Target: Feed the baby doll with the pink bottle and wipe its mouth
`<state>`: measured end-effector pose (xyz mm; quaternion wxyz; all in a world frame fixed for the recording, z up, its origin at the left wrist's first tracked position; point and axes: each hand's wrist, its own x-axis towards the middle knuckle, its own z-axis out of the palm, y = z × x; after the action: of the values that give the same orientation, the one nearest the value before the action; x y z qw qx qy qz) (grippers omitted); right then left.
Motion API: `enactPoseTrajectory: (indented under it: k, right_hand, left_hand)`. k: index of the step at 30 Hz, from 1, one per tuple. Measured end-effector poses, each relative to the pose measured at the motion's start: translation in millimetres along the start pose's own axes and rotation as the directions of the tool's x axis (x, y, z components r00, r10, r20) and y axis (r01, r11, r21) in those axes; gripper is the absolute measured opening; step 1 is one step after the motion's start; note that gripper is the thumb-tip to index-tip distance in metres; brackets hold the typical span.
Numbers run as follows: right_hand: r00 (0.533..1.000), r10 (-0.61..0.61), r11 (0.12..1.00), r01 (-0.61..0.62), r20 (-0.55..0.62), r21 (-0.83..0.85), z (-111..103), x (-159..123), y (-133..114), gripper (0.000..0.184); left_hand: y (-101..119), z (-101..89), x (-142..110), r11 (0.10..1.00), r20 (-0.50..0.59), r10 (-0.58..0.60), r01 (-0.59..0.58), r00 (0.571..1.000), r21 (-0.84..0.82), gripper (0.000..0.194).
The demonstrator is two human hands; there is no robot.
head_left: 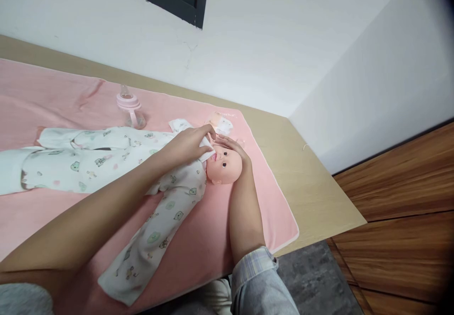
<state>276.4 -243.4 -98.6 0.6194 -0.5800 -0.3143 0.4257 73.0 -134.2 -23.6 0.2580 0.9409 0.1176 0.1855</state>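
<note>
Left fingers of the left hand [189,145] are pinching a white cloth [206,150] at the mouth of a dressed doll [122,159]; right hand [230,143] is cupping its head, fingers extended. Doll is lying on a pink blanket [198,234], head toward tabletop's [308,187] right edge. Cloth is looking light, soft, best pinched by an edge; head likely smooth, stiff. Fingers are hiding part of the cloth; frame is cutting off one leg.
</note>
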Motion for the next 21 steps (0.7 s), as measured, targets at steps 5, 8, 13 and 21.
enactPoseTrajectory:
  k: [5,8,13,21]
  right_hand:
    - [1.0,0.0,1.0,0.0,0.004,-0.015,0,-1,0,0.038]
    - [1.0,-0.022,1.0,0.022,0.016,0.021,-1,0,3,0.039]
    - [0.999,-0.023,1.0,0.023,0.029,-0.007,-2,0,5,0.046]
    - [0.999,-0.024,0.999,0.022,0.04,0.045,-5,6,8,0.04]
  left_hand:
    - [6,2.1,0,0.999,-0.031,-0.031,0.031,0.999,0.014,0.025]
    - [6,2.6,0,1.0,-0.046,-0.031,0.031,0.998,-0.001,0.025]
    - [7,5.7,0,1.0,-0.075,-0.01,0.011,0.997,0.005,0.023]
    - [12,1.4,0,0.999,-0.086,-0.002,-0.003,0.996,-0.051,0.025]
